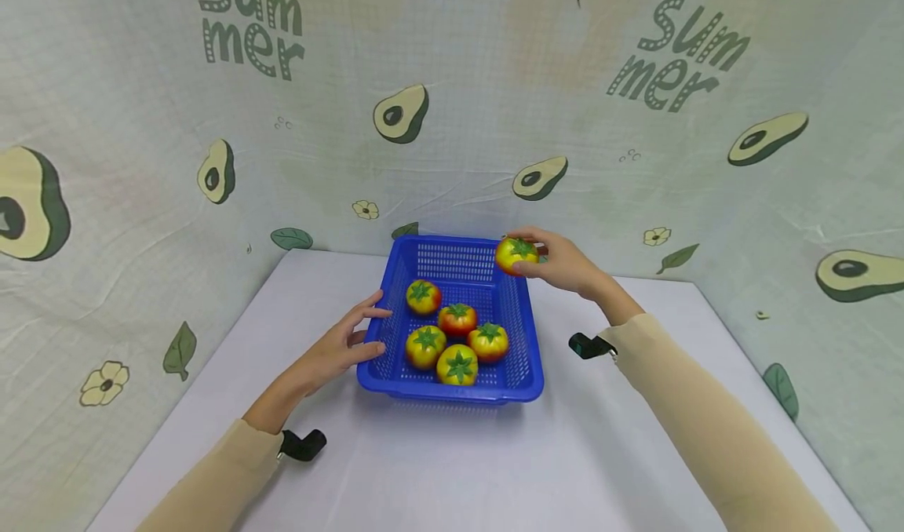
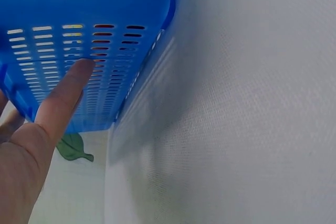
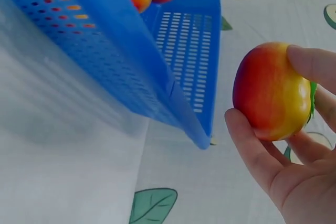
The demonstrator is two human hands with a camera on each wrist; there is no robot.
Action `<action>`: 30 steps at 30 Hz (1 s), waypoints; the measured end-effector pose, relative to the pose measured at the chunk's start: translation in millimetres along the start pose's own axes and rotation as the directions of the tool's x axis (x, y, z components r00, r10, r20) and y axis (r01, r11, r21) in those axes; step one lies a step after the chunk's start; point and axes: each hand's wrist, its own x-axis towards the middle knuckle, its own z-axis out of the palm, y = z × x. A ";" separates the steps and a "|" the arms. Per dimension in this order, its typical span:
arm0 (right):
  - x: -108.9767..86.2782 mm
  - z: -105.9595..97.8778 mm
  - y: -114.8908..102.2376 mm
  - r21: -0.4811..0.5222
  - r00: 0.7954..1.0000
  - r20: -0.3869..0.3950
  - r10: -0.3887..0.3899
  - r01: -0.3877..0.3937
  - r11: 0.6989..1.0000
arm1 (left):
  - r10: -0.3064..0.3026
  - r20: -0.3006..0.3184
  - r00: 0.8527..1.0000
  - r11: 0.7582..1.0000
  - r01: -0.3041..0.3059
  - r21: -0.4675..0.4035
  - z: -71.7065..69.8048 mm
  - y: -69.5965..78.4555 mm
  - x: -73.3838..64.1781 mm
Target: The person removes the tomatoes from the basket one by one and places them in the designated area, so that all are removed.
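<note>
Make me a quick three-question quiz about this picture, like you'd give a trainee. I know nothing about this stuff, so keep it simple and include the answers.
1. Count: how many fruits lie inside the blue basket?

2. True or false: the held fruit in the right-hand grip has a green leafy top.

3. Multiple choice: seen from the head camera, at which side of the basket is the left-hand grip?
A) The far side
B) The left side
C) The right side

Key:
1. Five.
2. True.
3. B, the left side.
</note>
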 end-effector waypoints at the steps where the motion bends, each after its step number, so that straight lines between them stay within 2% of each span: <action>1: -2.8 -1.2 1.4 -0.010 1.000 -0.001 -0.005 0.005 1.000 | -0.001 0.001 1.000 1.000 0.001 -0.002 0.2 0.2 0.1; 12: -25.4 -10.8 20.2 -0.082 0.999 -0.042 -0.020 0.016 0.996 | -0.017 0.004 1.000 1.000 0.017 -0.007 0.9 0.8 -0.2; 18: -35.1 -14.9 29.7 -0.095 0.998 -0.063 -0.001 -0.005 0.996 | -0.030 0.000 1.000 0.999 0.030 -0.019 0.1 0.3 -2.2; 30: -49.7 -23.8 58.8 -0.121 0.996 -0.079 0.033 -0.042 0.992 | -0.018 0.004 1.000 1.000 0.018 -0.016 1.3 3.1 -1.3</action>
